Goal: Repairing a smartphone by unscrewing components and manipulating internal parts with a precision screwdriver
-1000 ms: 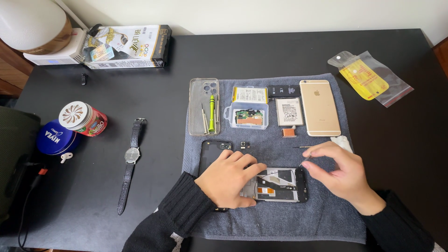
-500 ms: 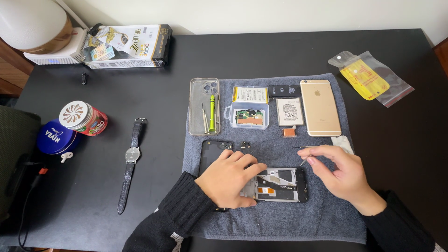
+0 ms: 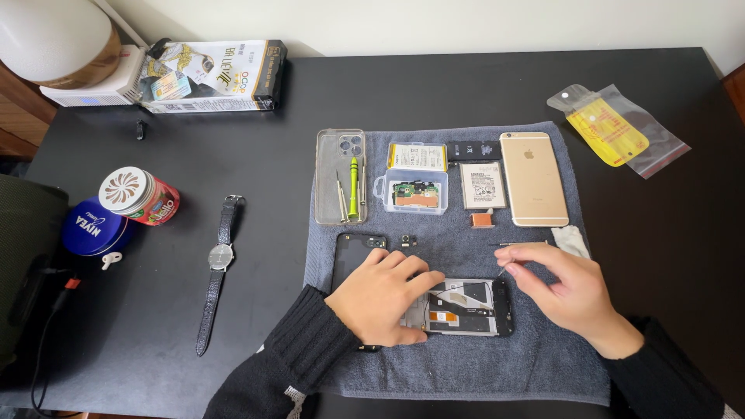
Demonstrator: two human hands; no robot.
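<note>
My right hand point(image 3: 570, 291) has its fingers pinched together on a thin tool, which has just come off the towel point(image 3: 466, 365) to the opened phone point(image 3: 462, 308); work inside it looks begun. My left hand point(image 3: 380, 295) lies flat, fingers spread, pinning that phone. Behind sit a gold phone point(image 3: 532, 178) and a parts box point(image 3: 417, 192).

Opened phone on the grey cloth, lower middle of the frame

The opened phone point(image 3: 464, 307) lies flat and lengthwise across the grey cloth point(image 3: 497, 365), its back off, showing a black frame, pale metal shielding and a small orange patch inside. Its left end is covered by the left hand point(image 3: 380, 299). A thin metal tool point(image 3: 503, 270), pinched in the right hand's point(image 3: 570, 291) fingers, points at its upper right corner.
</note>
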